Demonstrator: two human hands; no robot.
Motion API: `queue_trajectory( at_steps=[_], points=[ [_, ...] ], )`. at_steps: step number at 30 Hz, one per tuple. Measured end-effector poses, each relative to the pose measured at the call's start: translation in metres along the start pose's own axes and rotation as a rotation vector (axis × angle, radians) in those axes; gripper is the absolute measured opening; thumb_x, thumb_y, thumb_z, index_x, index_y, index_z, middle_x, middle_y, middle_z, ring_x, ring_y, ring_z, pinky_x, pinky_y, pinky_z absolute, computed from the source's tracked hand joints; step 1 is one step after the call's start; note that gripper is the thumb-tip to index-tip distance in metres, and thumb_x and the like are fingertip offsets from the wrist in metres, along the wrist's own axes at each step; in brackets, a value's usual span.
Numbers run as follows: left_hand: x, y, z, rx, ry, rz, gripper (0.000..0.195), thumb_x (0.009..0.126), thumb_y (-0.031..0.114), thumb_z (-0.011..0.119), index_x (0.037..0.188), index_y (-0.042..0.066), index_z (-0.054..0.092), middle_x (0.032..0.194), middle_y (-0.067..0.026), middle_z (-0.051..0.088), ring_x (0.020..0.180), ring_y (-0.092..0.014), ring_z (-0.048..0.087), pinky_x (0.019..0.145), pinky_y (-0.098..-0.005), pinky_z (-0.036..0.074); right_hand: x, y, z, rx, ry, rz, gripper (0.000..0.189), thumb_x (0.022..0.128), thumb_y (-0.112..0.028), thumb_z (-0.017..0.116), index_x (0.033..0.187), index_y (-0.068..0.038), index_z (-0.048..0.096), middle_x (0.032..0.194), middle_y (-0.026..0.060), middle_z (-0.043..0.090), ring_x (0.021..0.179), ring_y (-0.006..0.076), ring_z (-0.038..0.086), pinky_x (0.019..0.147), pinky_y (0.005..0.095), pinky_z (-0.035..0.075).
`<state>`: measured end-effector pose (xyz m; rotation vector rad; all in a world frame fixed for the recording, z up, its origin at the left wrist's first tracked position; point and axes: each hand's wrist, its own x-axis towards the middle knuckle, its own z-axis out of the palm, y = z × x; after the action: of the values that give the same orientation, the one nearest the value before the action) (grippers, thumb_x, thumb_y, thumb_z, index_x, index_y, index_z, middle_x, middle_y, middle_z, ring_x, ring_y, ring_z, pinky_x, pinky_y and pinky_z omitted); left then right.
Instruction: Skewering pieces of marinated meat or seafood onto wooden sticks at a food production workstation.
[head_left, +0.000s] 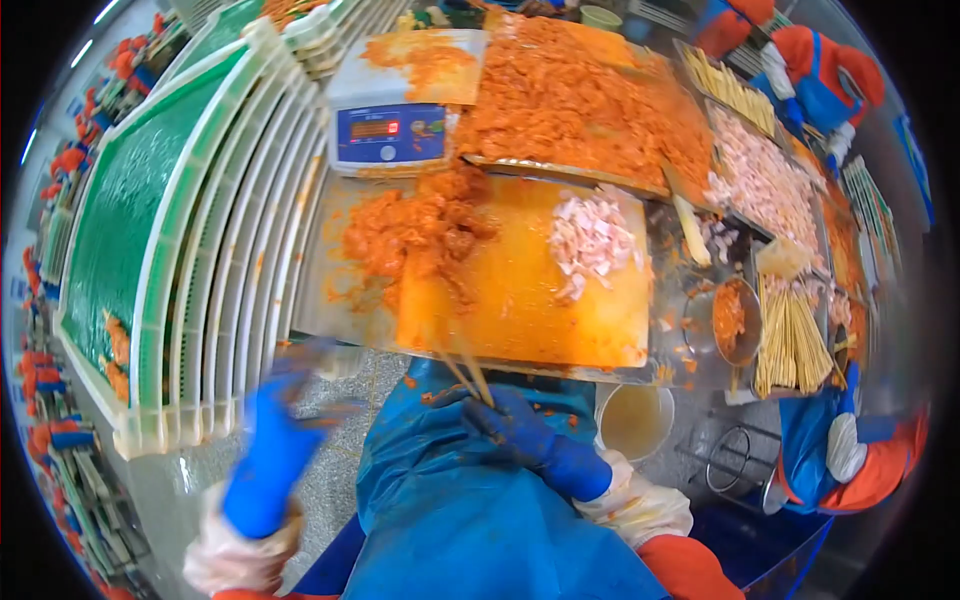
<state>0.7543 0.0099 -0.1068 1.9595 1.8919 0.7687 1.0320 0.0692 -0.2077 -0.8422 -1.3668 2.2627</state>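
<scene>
My right hand (514, 427), in a blue rubber glove, is closed around a few thin wooden skewers (471, 375) near the front edge of the orange-stained cutting board (517, 330). My left hand (289, 405), gloved in blue too, is motion-blurred beside the stacked trays; its fingers look spread, and I cannot make out anything in it. Reddish marinated meat (420, 232) lies heaped over the board's left side and the metal table. Pale pink chopped pieces (592, 240) are piled at the board's right. Two pieces of marinated meat (116, 356) lie on the green top tray (150, 187).
A digital scale (390, 139) stands behind the board, beside a large tray of marinated meat (577, 105). At right are a metal bowl (731, 322), a bundle of skewers (793, 337) and a knife-like tool (688, 225). Co-workers (817, 75) stand nearby. A bucket (636, 421) is below the table.
</scene>
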Motion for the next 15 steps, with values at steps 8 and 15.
queue_trajectory(
  at_steps=[8,15],
  points=[
    [0.083,0.062,0.165,-0.662,-0.162,-0.293,0.012,0.078,0.003,0.072,0.089,0.002,0.069,0.085,-0.0141,0.067,0.079,-0.022,0.065,0.068,-0.0286,0.050,-0.043,0.010,-0.036,0.193,0.423,0.050,0.032,0.099,-0.031,0.049,0.111,-0.006,0.065,0.070,-0.0031,0.053,0.061,0.0061,0.045,0.054,0.0218,0.036],
    [0.161,0.081,0.242,0.118,-0.043,0.663,0.034,0.083,0.005,0.058,0.115,0.014,0.065,0.110,-0.0145,0.064,0.094,-0.030,0.063,0.080,-0.0383,0.051,-0.112,0.064,-0.066,-0.008,0.809,0.058,0.024,0.098,-0.021,0.053,0.108,-0.005,0.066,0.071,-0.0016,0.057,0.057,0.0056,0.047,0.052,0.0219,0.037]
  ],
)
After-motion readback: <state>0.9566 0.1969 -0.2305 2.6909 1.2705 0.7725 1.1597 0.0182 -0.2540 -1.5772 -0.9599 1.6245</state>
